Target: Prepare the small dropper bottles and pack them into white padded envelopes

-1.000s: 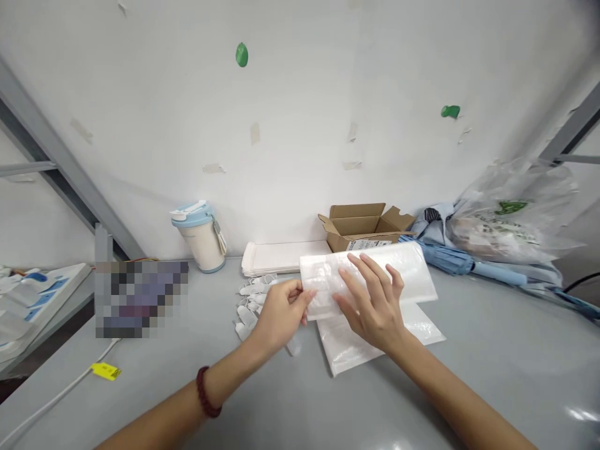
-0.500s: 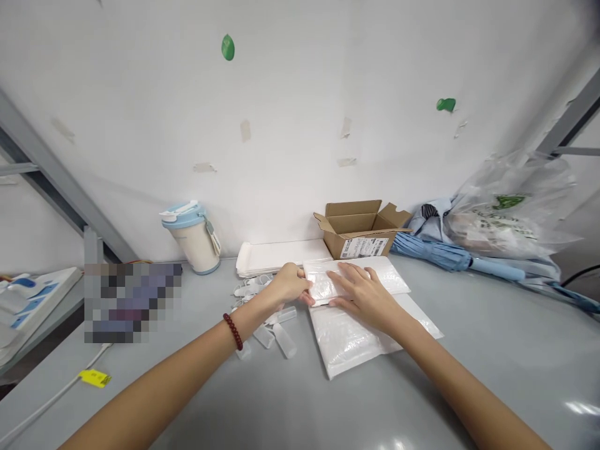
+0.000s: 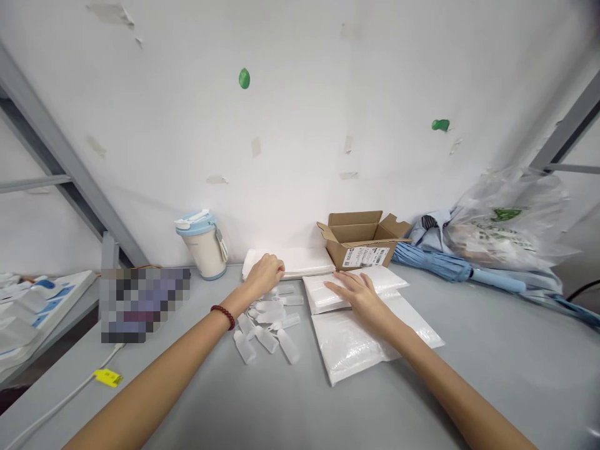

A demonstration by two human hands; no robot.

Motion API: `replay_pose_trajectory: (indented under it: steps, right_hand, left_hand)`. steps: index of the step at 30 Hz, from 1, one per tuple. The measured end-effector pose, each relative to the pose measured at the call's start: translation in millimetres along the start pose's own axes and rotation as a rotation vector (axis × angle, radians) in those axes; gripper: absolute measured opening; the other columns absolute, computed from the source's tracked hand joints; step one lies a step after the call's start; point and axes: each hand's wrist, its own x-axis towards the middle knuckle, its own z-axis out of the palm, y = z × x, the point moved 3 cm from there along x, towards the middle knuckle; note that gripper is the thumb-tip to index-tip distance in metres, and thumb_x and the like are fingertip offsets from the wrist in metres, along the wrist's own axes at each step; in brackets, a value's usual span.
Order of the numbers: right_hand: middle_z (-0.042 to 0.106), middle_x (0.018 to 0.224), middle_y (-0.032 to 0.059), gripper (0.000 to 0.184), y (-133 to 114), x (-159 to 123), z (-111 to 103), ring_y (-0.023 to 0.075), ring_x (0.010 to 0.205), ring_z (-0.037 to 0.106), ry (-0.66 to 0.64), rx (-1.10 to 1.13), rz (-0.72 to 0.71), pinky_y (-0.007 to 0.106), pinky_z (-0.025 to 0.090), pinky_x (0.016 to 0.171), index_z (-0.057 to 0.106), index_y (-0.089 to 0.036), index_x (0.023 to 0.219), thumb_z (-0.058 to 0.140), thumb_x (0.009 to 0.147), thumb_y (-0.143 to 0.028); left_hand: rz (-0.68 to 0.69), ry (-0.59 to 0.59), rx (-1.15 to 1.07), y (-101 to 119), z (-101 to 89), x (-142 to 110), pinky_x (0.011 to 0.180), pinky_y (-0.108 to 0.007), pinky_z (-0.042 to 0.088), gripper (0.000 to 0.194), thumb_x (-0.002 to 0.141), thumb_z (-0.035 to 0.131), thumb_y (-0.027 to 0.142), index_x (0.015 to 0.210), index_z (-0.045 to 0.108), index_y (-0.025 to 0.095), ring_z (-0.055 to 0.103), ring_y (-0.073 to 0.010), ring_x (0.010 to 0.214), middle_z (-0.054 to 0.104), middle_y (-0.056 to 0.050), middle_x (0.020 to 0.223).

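My left hand [image 3: 265,275], a dark red bead bracelet on its wrist, is closed in front of a white stack of flat packets [image 3: 304,259]. What its curled fingers hold, if anything, is hidden. My right hand [image 3: 363,299] lies spread and open on the upper white padded mailer [image 3: 323,295]. That mailer overlaps a second white padded mailer [image 3: 359,350], which lies closer to me. Several small translucent plastic sleeves [image 3: 266,339] lie in a loose pile below my left hand.
An open cardboard box [image 3: 359,240] stands behind the mailers. To its right lie a folded blue umbrella [image 3: 434,262] and a clear plastic bag [image 3: 506,219]. At left are a cream and blue tumbler [image 3: 204,250], a blurred-out object [image 3: 145,306] and a cable with a yellow tag [image 3: 109,377].
My left hand has let go of the upper mailer's left edge and moved left and back to the packet stack. My right hand stays on the mailer. The view has tilted up slightly.
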Motion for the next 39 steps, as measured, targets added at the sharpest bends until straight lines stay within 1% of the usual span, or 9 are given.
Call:
replay_pose_trajectory:
  steps: [3,5,8,10,17,23,29,34,39]
  right_hand:
    - [0.041,0.139,0.0119,0.07,-2,3,0,0.0268,0.131,0.032,-0.03,0.0,0.022,0.058,0.026,0.101,0.043,-0.029,0.134,0.032,0.075,0.009]
    - [0.039,0.141,0.0119,0.051,-5,4,-2,0.0276,0.132,0.03,-0.072,0.029,0.042,0.058,0.025,0.102,0.041,-0.029,0.135,0.038,0.088,-0.009]
    - [0.035,0.144,0.0114,0.043,-9,5,-5,0.0283,0.133,0.028,-0.114,0.068,0.062,0.059,0.023,0.103,0.04,-0.03,0.135,0.04,0.093,-0.035]
    - [0.035,0.144,0.0107,0.043,-10,4,-6,0.0284,0.134,0.027,-0.114,0.081,0.07,0.059,0.023,0.103,0.041,-0.031,0.135,0.037,0.093,-0.04]
    - [0.036,0.143,0.0126,0.043,-7,4,-3,0.0291,0.134,0.027,-0.082,0.051,0.065,0.057,0.027,0.103,0.043,-0.031,0.134,0.041,0.092,-0.02]
    - [0.033,0.145,0.0133,0.067,-6,4,-2,0.0292,0.135,0.025,-0.007,-0.016,0.046,0.058,0.028,0.103,0.044,-0.028,0.133,0.035,0.078,0.008]
    - [0.024,0.149,0.0128,0.045,-7,5,-5,0.028,0.135,0.026,0.105,0.016,0.002,0.055,0.037,0.1,0.058,-0.02,0.114,0.039,0.081,0.004]
    - [0.031,0.145,0.0163,0.05,-7,5,2,0.0275,0.135,0.027,0.061,0.088,0.019,0.053,0.035,0.102,0.05,-0.018,0.125,0.037,0.081,0.001]
    - [0.019,0.149,0.0152,0.048,-14,4,-1,0.0307,0.138,0.015,-0.017,0.215,0.012,0.051,0.03,0.106,0.041,-0.02,0.134,0.047,0.086,-0.016]
  left_hand:
    - [0.009,0.001,0.032,-2,2.0,0,0.077,-0.031,0.044,0.024,0.076,0.047,0.011,0.071,0.07,0.015,0.059,-0.0247,0.091,0.069,-0.011,0.084]
    - [-0.003,-0.007,0.031,-3,2.9,1,0.073,-0.029,0.045,0.024,0.075,0.048,0.011,0.073,0.071,0.015,0.061,-0.0227,0.084,0.07,-0.01,0.082]
    - [-0.041,-0.018,0.012,-7,3.8,4,0.066,-0.025,0.045,0.022,0.074,0.051,0.012,0.073,0.072,0.016,0.063,-0.0189,0.072,0.071,-0.007,0.076]
    - [-0.071,-0.01,0.004,-9,3.8,7,0.064,-0.024,0.045,0.02,0.073,0.053,0.013,0.072,0.073,0.016,0.064,-0.0178,0.069,0.072,-0.006,0.073]
    - [-0.101,0.146,0.029,-3,-6.6,2,0.071,-0.027,0.046,0.02,0.077,0.05,0.014,0.076,0.07,0.015,0.064,-0.0212,0.079,0.071,-0.009,0.084]
    - [-0.005,0.322,0.019,15,-27.6,-40,0.074,-0.03,0.047,0.023,0.085,0.041,0.014,0.082,0.064,0.016,0.063,-0.02,0.08,0.068,-0.007,0.087]
    - [0.203,0.707,-0.142,16,-31.4,-98,0.076,-0.029,0.052,0.018,0.087,0.046,0.017,0.088,0.064,0.017,0.064,-0.017,0.084,0.069,-0.005,0.09]
    - [0.186,0.734,-0.208,14,-21.0,-116,0.075,-0.029,0.055,0.015,0.086,0.05,0.016,0.087,0.065,0.018,0.065,-0.0165,0.084,0.069,-0.005,0.09]
    - [0.207,0.732,-0.202,21,-13.6,-120,0.07,-0.027,0.057,0.017,0.085,0.05,0.012,0.093,0.065,0.017,0.065,-0.0166,0.086,0.068,-0.006,0.096]
